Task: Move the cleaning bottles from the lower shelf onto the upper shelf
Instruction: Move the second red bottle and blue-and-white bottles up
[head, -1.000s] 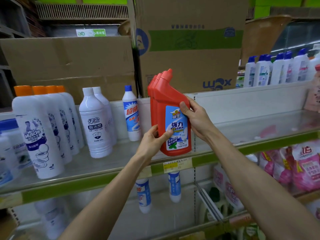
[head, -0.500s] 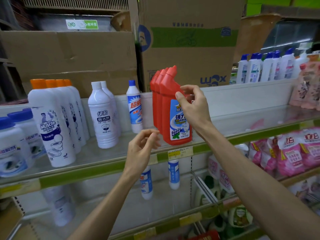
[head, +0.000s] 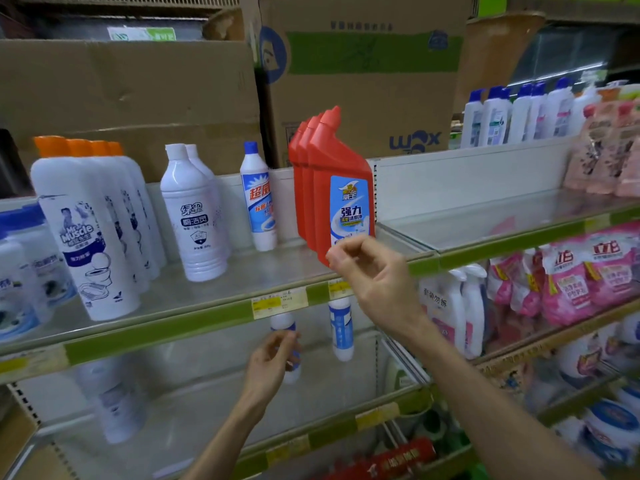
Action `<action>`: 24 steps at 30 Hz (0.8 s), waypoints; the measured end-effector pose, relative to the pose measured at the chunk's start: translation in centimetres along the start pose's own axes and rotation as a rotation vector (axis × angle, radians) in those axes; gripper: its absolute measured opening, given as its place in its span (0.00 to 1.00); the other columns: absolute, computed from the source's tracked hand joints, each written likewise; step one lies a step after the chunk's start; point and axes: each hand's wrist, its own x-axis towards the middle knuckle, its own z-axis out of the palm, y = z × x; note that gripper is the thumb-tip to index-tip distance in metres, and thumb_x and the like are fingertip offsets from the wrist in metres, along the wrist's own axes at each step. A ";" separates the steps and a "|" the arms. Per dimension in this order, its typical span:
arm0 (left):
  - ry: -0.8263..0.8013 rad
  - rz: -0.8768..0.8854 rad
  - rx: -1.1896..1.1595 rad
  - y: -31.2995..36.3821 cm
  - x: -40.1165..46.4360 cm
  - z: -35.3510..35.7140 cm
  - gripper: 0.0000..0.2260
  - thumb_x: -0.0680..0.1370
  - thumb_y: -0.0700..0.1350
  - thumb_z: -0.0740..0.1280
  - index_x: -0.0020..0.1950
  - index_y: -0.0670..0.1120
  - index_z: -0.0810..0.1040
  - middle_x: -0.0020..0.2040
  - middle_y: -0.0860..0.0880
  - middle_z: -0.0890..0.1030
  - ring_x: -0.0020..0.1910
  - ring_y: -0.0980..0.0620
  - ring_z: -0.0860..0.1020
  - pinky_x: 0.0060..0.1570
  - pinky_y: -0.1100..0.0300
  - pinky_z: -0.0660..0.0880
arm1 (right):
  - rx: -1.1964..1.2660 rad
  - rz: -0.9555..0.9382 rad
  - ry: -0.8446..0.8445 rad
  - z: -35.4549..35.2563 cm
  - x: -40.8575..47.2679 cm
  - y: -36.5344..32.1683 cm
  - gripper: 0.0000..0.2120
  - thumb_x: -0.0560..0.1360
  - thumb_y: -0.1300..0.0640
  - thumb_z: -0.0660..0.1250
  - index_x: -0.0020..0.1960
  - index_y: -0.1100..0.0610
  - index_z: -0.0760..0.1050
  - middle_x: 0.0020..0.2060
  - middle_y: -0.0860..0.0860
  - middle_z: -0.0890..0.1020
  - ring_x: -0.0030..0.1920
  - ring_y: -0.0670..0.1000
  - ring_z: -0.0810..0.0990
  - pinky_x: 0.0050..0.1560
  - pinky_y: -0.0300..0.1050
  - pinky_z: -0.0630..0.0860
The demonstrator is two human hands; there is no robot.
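Seen from the head camera: a row of red bottles standing upright near the front of the upper shelf, bent necks leaning right, blue label on the nearest one facing out. Just in front of that nearest bottle's lower part, the right hand, raised, fingers loosely curled with thumb and forefinger close together, holding nothing; whether it touches the bottle cannot be told. Lower down, under the green shelf edge, the left hand reaching in and curling round a white bottle with a blue label on the lower shelf. Beside it to the right on the same lower shelf, a second white and blue bottle, upright and apart from the first. To the left of the red row on the upper shelf, a slim white bottle with a blue cap, then two plain white bottles, then a row of white bottles with orange caps, and blurred blue-lidded tubs at the far left. Behind, large cardboard boxes. On the right, pink pouches and white spray bottles below a bare stretch of the upper shelf. On the lower shelf at left, one more white bottle, blurred.
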 end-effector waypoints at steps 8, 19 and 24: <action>0.176 0.058 0.066 -4.1 3.9 -0.5 0.06 0.81 0.46 0.65 0.54 0.45 0.79 0.48 0.45 0.83 0.44 0.48 0.82 0.37 0.62 0.77 | -0.081 0.033 -0.154 2.2 -5.3 9.5 0.06 0.80 0.53 0.67 0.44 0.51 0.78 0.38 0.43 0.80 0.42 0.45 0.79 0.46 0.39 0.76; 0.158 0.050 0.126 -6.8 10.2 1.5 0.24 0.82 0.55 0.62 0.75 0.48 0.65 0.70 0.46 0.73 0.61 0.48 0.76 0.54 0.54 0.74 | -0.210 0.380 -0.280 5.0 -9.9 23.1 0.04 0.81 0.52 0.66 0.53 0.52 0.77 0.45 0.45 0.80 0.45 0.39 0.79 0.45 0.29 0.75; 0.207 0.109 0.147 -7.5 11.4 3.2 0.12 0.83 0.53 0.59 0.64 0.50 0.71 0.63 0.43 0.78 0.53 0.48 0.79 0.56 0.48 0.77 | -0.230 0.477 -0.294 5.5 -10.8 27.0 0.05 0.81 0.53 0.65 0.56 0.52 0.75 0.47 0.46 0.79 0.48 0.42 0.78 0.44 0.32 0.75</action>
